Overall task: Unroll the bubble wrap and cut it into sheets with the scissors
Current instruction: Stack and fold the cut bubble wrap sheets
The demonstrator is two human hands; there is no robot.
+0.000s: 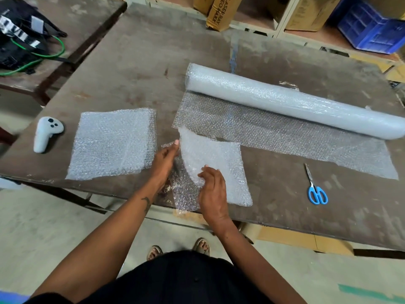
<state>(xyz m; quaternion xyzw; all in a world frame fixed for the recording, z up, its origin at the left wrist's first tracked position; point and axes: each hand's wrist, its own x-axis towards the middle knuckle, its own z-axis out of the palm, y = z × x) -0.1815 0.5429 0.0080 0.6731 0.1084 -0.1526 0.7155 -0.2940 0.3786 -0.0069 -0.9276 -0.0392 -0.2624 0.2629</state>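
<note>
A bubble wrap roll lies across the table's right half, with an unrolled strip spread toward me. A cut sheet lies folded over near the front edge. My left hand pinches its left edge. My right hand holds the folded sheet near its lower left, fingers curled on it. A stack of cut sheets rests to the left. Blue-handled scissors lie shut on the table to the right, apart from both hands.
A grey handheld controller lies at the table's left end. A side table with a black bag stands at far left. Cardboard boxes and a blue crate sit on shelves behind.
</note>
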